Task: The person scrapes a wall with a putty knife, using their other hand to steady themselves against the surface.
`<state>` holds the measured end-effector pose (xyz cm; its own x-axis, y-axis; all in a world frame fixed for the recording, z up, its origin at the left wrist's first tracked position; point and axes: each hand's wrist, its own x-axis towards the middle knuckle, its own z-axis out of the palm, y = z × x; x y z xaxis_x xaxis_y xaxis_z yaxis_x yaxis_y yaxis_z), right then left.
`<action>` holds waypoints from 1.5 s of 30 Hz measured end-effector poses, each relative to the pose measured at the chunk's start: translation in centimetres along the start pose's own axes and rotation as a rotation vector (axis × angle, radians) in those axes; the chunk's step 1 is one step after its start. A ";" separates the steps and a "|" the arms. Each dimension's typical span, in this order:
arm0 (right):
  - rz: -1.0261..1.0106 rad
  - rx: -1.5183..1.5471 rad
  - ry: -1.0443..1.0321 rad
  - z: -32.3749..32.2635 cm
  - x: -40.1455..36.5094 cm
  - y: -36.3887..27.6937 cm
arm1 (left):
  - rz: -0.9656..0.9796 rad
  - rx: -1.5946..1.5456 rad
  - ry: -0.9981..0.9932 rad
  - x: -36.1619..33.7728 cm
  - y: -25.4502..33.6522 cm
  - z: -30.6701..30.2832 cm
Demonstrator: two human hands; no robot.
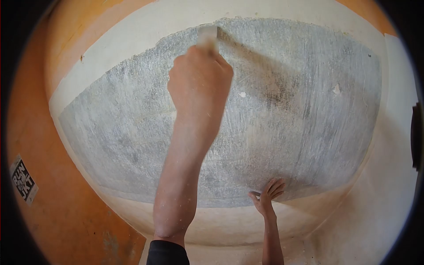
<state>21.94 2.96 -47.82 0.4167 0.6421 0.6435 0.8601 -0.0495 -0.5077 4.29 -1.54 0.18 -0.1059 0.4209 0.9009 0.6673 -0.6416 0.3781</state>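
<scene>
- While the person's left hand (201,79) is clamping in a fist around the blurred scraper (208,39), its blade (211,32) is jutting out just above the knuckles, pointing upward
- The scraper is sitting directly beyond the left hand, near the ragged upper border of the grey patch (274,132); blur is hiding whether its edge is touching the surface
- The left forearm (183,176) is stretching up in front of the grey patch, with a black sleeve (168,253) showing at its base
- The right hand (266,196) is holding its fingers apart, resting low against the grey patch near its bottom border, well below and to the right of the scraper
- A dark shadow (256,55) is slanting down to the right from the scraper
- A black-and-white sticker (24,180) is clinging to the orange wall (57,190) at the left
</scene>
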 end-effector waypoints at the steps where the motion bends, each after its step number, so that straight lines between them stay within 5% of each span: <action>1: -0.007 0.000 -0.004 -0.2 0.1 0.3 | 0.018 0.030 0.017 -0.2 0.2 0.1; 11: 0.037 0.146 -0.072 -6.7 -1.2 -1.3 | 0.066 0.060 0.118 -0.1 0.7 2.2; 14: 0.063 0.094 -0.136 -8.1 -2.0 -1.2 | 0.005 0.013 0.004 -0.5 1.2 0.1; 45: 0.085 0.173 -0.198 -8.4 -3.6 0.1 | -0.027 0.009 0.040 0.0 -1.3 0.1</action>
<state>22.99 -5.75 -45.41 0.4045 0.7794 0.4784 0.7545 0.0112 -0.6562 3.49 -0.62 -0.38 -0.1532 0.4121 0.8982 0.6704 -0.6244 0.4008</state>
